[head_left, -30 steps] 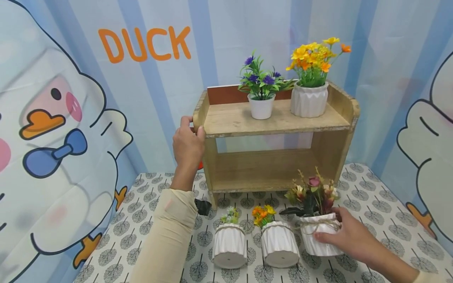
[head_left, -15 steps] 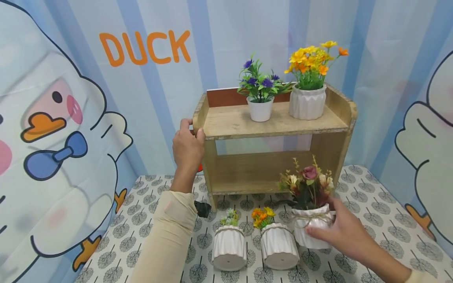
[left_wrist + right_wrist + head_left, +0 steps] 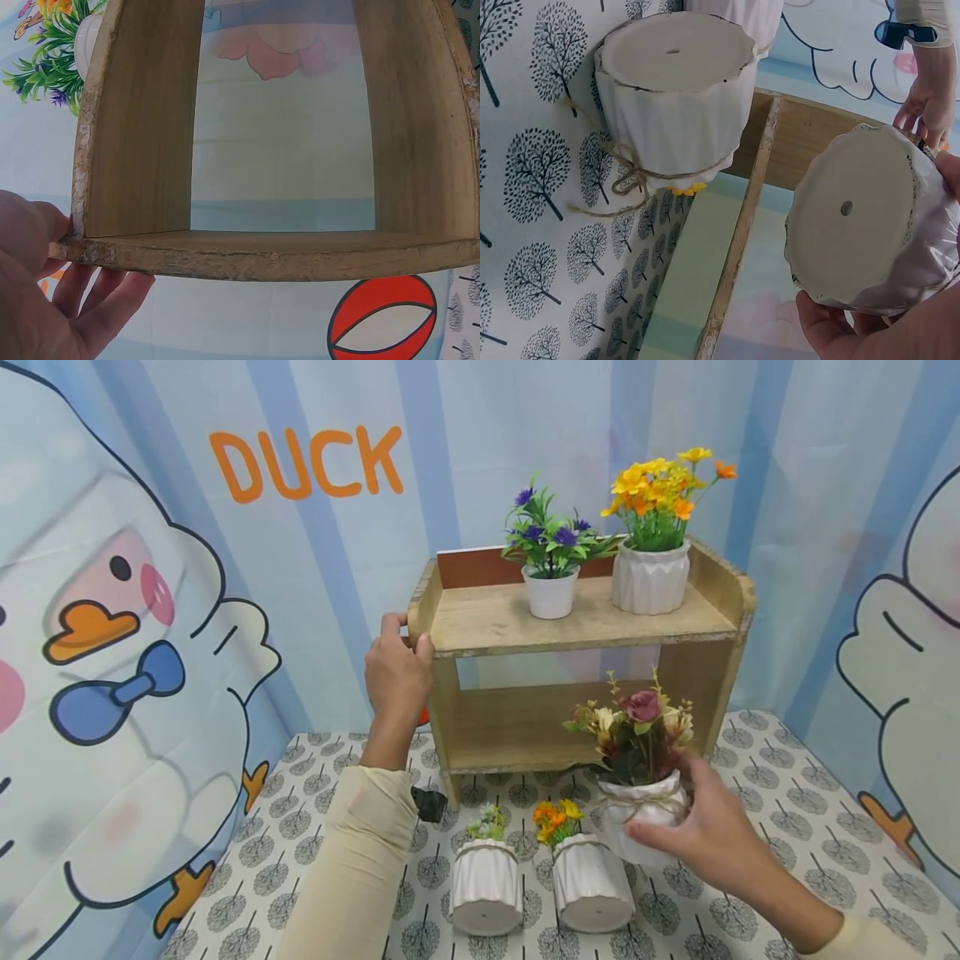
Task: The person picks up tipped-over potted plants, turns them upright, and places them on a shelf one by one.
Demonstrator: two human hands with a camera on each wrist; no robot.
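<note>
My left hand (image 3: 401, 668) grips the left side of a small wooden two-tier shelf (image 3: 487, 618) at its top board; in the left wrist view the fingers (image 3: 112, 304) lie along the outside of the side panel. In my right hand (image 3: 712, 835) is a white fluted flowerpot (image 3: 637, 810) with twine round it and artificial roses, raised before the shelf's lower tier. The right wrist view shows this pot's underside (image 3: 847, 210), with thumb and fingers round its wall. Two similar white pots, one with pale flowers (image 3: 487, 881) and one with orange flowers (image 3: 591, 881), lie on their sides nearby.
On the top tier stand a small pot with purple flowers (image 3: 550, 593) and a fluted pot with yellow flowers (image 3: 651, 578). A tree-print cloth (image 3: 780, 810) covers the table. Duck-print curtains (image 3: 330, 568) hang behind and at both sides.
My right hand has raised the rose flowerpot and carried it leftward, closer to the shelf. The left hand keeps its hold on the shelf's side.
</note>
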